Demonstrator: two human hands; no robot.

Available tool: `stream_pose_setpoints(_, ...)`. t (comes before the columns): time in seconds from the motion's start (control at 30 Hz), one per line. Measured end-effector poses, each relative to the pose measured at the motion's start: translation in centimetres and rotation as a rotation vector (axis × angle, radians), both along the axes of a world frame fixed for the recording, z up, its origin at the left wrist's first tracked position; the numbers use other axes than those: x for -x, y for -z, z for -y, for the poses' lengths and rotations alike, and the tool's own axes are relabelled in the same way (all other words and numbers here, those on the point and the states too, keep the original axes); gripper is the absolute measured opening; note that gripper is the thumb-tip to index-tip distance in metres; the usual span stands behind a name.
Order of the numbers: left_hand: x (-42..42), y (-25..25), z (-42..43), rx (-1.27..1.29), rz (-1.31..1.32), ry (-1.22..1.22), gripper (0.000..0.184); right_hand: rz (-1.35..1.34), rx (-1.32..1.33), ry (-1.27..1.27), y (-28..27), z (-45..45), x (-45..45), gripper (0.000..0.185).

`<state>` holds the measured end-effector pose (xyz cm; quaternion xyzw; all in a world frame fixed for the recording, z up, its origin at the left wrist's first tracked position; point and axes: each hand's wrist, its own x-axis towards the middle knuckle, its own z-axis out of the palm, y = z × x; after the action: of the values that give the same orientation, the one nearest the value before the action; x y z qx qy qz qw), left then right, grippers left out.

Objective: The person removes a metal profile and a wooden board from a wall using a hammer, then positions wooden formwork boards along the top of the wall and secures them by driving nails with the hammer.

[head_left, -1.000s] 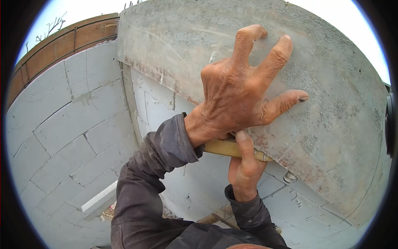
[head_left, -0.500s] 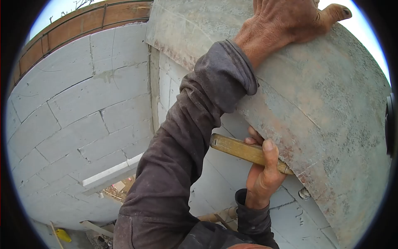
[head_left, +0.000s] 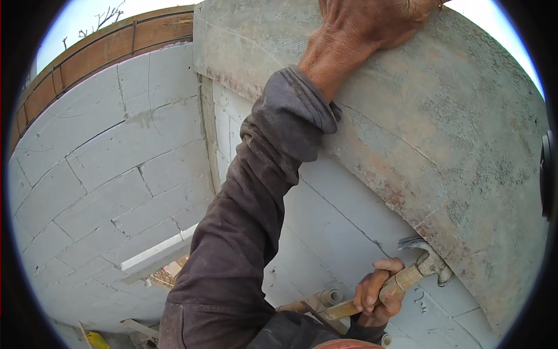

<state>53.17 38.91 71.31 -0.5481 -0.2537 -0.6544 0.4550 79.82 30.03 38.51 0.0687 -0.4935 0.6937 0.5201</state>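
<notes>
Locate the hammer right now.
In the head view, the hammer is at lower right, in the right hand, its head at the lower edge of the grey board.

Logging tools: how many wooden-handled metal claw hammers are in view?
1: the hammer, in the bare right hand, by the lower edge of the weathered grey panel. The dark left sleeve may hide others.

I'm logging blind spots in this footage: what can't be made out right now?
All in the head view:
Left hand: fingertips cut off by the top edge, so whether they grip the stained panel is unclear.
Right hand: palm hidden by its own fingers and the claw hammer.
Yellow object: too small to identify, cut off by the bottom edge.
Dark object: cut off by the black lens border.
</notes>
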Motion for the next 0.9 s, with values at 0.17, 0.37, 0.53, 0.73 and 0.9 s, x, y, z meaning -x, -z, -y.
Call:
stream_pose_setpoints(0.17,-0.1,0.3,0.7,0.036,0.043,-0.073,0.075,0.228,-0.078,0.036,3.9,1.6,-6.5,0.04)
stream_pose_setpoints(0.37,-0.1,-0.1,-2.1,-0.032,0.104,0.051,0.074,0.523,-0.199,0.58,0.3,4.3,-10.7,0.046)
stream_pose_setpoints(0.53,0.8,1.1,0.5,0.036,-0.007,-0.077,0.077,0.46,-0.25,0.797,-2.9,6.5,-13.5,0.054)
stream_pose_setpoints(0.73,-1.0,0.5,1.1,0.057,0.043,-0.186,0.075,0.635,-0.517,1.442,-8.2,8.7,-15.1,0.06)
stream_pose_setpoints(0.9,-0.8,0.4,0.8,0.047,0.014,-0.114,0.073,0.324,-0.296,1.781,-10.5,10.9,-17.0,0.04)
